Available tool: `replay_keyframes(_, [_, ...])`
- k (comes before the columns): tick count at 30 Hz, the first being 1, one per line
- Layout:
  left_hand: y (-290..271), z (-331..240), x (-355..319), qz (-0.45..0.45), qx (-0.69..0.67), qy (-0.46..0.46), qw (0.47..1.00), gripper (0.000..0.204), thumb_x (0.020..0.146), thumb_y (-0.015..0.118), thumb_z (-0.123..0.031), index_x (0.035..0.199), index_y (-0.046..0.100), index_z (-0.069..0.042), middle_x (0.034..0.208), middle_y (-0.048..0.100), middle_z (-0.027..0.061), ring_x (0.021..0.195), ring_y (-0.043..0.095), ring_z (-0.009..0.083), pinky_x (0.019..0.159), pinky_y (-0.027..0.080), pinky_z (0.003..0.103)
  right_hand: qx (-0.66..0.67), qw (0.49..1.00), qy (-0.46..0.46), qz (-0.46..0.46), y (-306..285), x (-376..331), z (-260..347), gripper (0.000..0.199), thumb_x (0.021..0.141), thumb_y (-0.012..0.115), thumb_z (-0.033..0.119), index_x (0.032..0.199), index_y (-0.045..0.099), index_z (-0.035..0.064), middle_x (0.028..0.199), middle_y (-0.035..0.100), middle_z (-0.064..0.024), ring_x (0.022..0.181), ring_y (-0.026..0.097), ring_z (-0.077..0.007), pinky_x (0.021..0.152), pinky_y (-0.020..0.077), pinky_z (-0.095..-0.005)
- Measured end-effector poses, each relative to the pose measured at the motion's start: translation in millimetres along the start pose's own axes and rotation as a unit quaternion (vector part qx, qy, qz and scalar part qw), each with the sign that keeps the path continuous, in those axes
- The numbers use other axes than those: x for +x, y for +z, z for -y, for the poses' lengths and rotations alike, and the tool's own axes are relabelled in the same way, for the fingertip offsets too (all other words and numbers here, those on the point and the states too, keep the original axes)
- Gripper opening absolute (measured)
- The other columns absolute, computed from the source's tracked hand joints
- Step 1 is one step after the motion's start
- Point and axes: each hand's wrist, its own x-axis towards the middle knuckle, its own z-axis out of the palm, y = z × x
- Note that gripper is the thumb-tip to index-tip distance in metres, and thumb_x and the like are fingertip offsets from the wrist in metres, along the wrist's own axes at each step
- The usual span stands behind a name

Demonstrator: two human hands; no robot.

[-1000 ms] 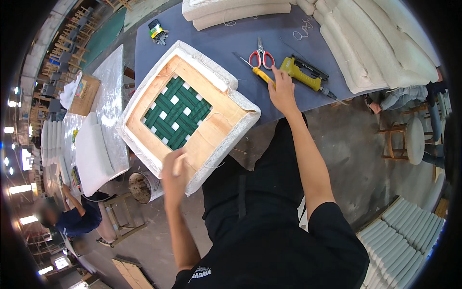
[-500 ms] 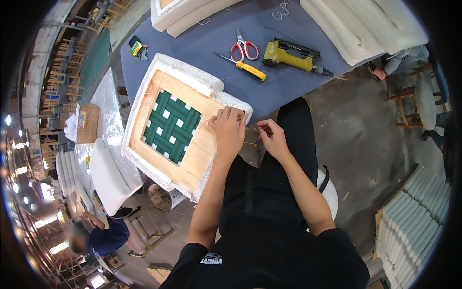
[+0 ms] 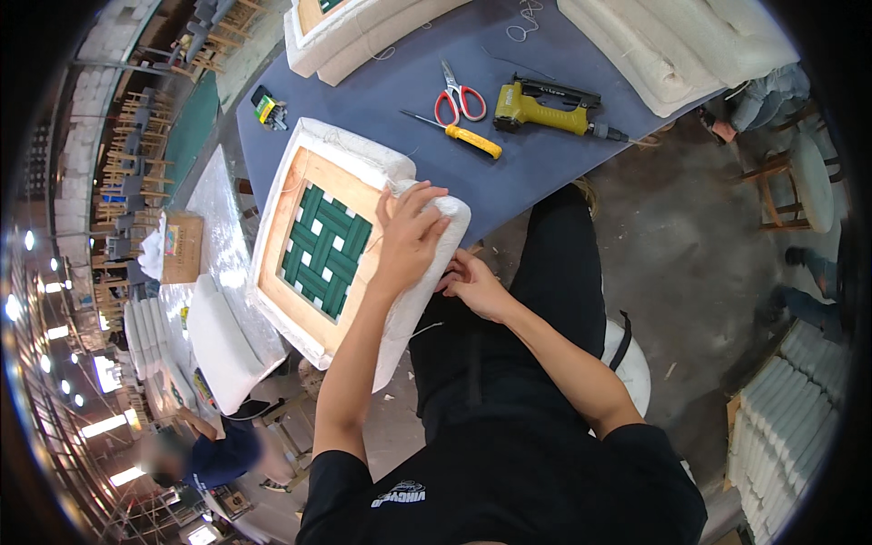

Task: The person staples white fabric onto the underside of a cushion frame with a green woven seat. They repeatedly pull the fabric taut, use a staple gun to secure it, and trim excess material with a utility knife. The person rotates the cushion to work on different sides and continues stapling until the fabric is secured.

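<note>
A white padded chair seat point(image 3: 392, 352) stands tilted at the near edge of the blue-grey work table, its underside toward me. That side shows a bare wooden frame point(image 3: 292, 173) around woven green webbing point(image 3: 327, 252). My left hand point(image 3: 409, 238) grips the seat's padded edge near its right corner, fingers bent over the white cover. Low against the outer face of that edge is my right hand point(image 3: 477, 286), its fingers drawn together. What they pinch, if anything, is hidden. A thin pale cord point(image 3: 427, 328) sticks out below the seat, over my lap.
On the table point(image 3: 381, 118) lie red-handled scissors point(image 3: 460, 103), a yellow-handled screwdriver point(image 3: 472, 141), a yellow-green staple gun point(image 3: 540, 111) and a small box point(image 3: 267, 109). More padded seats point(image 3: 672, 45) are at the back. A co-worker point(image 3: 222, 454) is at lower left; a chair point(image 3: 799, 186) stands right.
The seat has tipped up, showing more of its white side. My left hand has shifted left onto its edge; my right hand has moved left and down, against the seat's outer side.
</note>
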Motion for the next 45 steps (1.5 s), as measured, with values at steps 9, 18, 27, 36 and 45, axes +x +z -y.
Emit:
replay_keyframes(9, [-115.5, -4.8, 36.2, -0.041, -0.232, -0.023, 0.972, 0.031, 0.111, 0.064, -0.026, 0.096, 0.067, 0.002, 0.141, 0.069, 0.0137, 0.128, 0.062, 0.0257, 0.109, 0.046, 0.037, 0.393, 0.908, -0.145, 0.021, 112.6, 95.8, 51.5, 0.064, 0.117, 0.036, 0.058, 0.159, 0.047, 0.0109, 0.146, 0.061, -0.0084, 0.134, 0.062, -0.0191, 0.112, 0.0528, -0.0370])
replay_keyframes(18, [-173.0, 7.4, 32.5, -0.091, -0.267, -0.042, 0.958, 0.043, 0.111, 0.065, -0.034, 0.129, 0.076, 0.003, 0.143, 0.069, 0.0142, 0.131, 0.062, 0.0214, 0.114, 0.044, 0.037, 0.295, 0.946, -0.133, 0.020, 152.8, 110.2, 90.1, 0.081, 0.117, 0.018, 0.064, 0.174, 0.023, 0.0069, 0.177, 0.028, -0.0141, 0.165, 0.023, -0.0236, 0.133, 0.0190, -0.0364])
replay_keyframes(27, [-180.6, 8.1, 10.0, -0.135, -0.201, -0.034, 0.970, 0.043, 0.111, 0.065, -0.036, 0.114, 0.075, 0.005, 0.140, 0.071, 0.0163, 0.134, 0.062, 0.0265, 0.117, 0.043, 0.041, 0.369, 0.921, -0.124, 0.025, 166.2, 74.2, 112.3, 0.085, 0.115, 0.019, 0.068, 0.172, 0.027, 0.0056, 0.174, 0.035, -0.0150, 0.161, 0.032, -0.0252, 0.132, 0.0244, -0.0379])
replay_keyframes(36, [-112.6, 13.6, 24.4, -0.094, -0.196, 0.019, 0.976, 0.025, 0.108, 0.069, -0.020, 0.096, 0.067, 0.001, 0.141, 0.070, 0.0131, 0.134, 0.061, 0.0281, 0.114, 0.043, 0.040, 0.158, 0.985, -0.066, -0.012, 77.6, 91.8, 130.2, 0.075, 0.116, 0.031, 0.064, 0.156, 0.055, 0.0057, 0.141, 0.067, -0.0099, 0.129, 0.064, -0.0194, 0.110, 0.0499, -0.0374])
replay_keyframes(45, [27.3, 21.5, 30.9, -0.002, -0.031, 0.012, 0.999, 0.011, 0.097, 0.074, -0.014, 0.091, 0.068, -0.007, 0.136, 0.069, 0.0010, 0.137, 0.058, 0.0263, 0.125, 0.016, 0.060, -0.416, 0.874, -0.171, -0.184, -67.5, 82.7, 130.7, 0.033, 0.101, 0.067, 0.030, 0.112, 0.075, -0.0007, 0.092, 0.076, -0.0232, 0.082, 0.077, -0.0356, 0.077, 0.0582, -0.0425])
